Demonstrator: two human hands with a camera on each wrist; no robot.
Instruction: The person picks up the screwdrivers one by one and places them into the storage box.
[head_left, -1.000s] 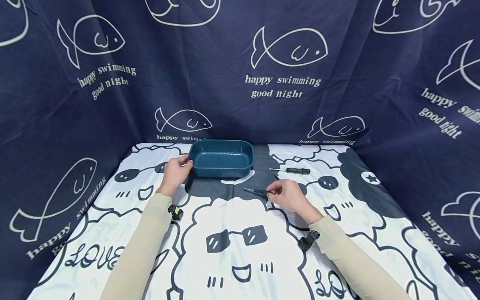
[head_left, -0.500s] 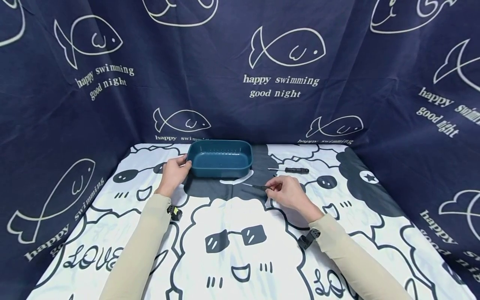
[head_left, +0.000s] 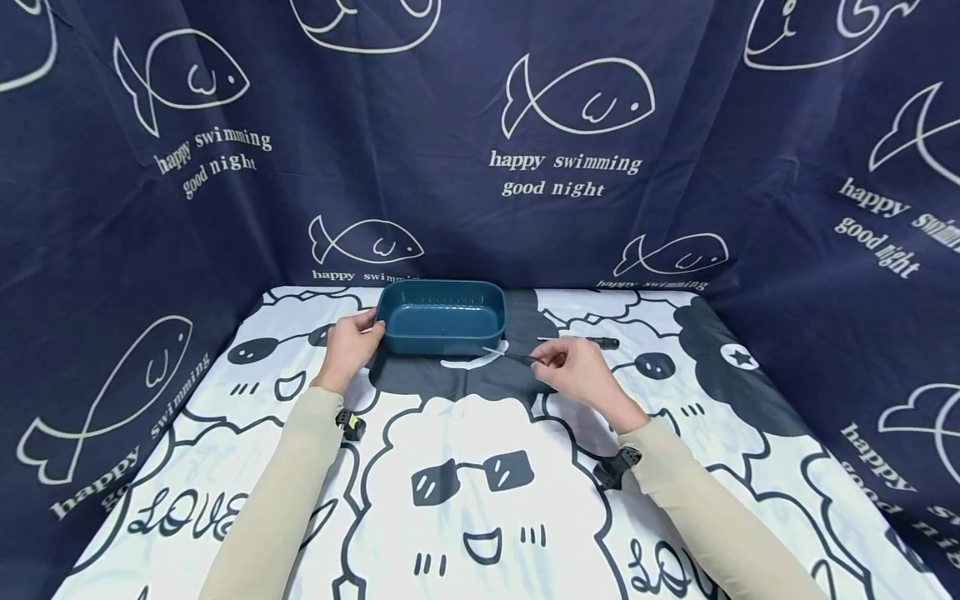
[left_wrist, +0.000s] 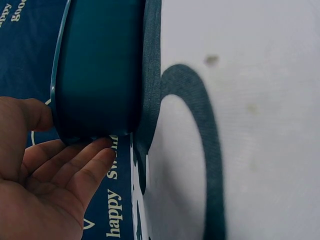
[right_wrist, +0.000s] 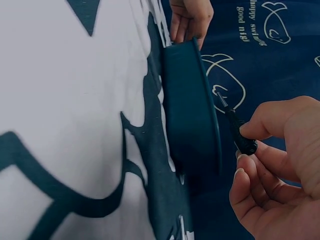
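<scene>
Black-handled screwdriver (right_wrist: 233, 121), centre of head frame, pinched in right hand (head_left: 577, 375). Second screwdriver (head_left: 609, 342), right of centre, partly hidden. Teal bin (head_left: 442, 343), left of centre, left end gripped by left hand (head_left: 351, 348). Apparent step: transfer; next, probably, lift into bin.

Legible lettering on the two printed cloths.
The navy curtain (head_left: 450, 167) repeats "happy swimming" above "good night" in pale type beneath fish outlines (head_left: 592, 96); along its foot, only "happy swimming" shows, incomplete at left. The white tablecloth (head_left: 480, 425) bears "LOVE" in dark script at left; at right "LO" is readable, the word partly hidden by the right sleeve (head_left: 708, 517). Both wrist views show fragments of the curtain's wording, turned on end.
</scene>
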